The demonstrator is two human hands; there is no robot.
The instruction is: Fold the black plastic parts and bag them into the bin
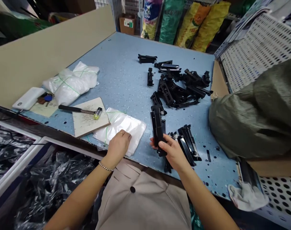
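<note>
My left hand (pixel 119 143) rests with curled fingers on a flat stack of clear plastic bags (pixel 137 129) near the table's front edge. Its fingertips press on the top bag, though their undersides are hidden. In my right hand (pixel 170 148) is a long black plastic part (pixel 157 126), held upright with the thumb across its lower end. Beside that hand lies a small group of similar black parts (pixel 187 143), some with shiny faces. Farther back spreads a larger heap of black parts (pixel 174 91).
A hammer (pixel 82 110) lies across a worn board (pixel 90 123), which overlaps the bag stack. Tied bundles of bags (pixel 71 81) and a white device (pixel 29 98) sit at left. A dark green sack (pixel 253 111) bulges over the right edge. Below left is a bin of black wrapped items (pixel 51 188).
</note>
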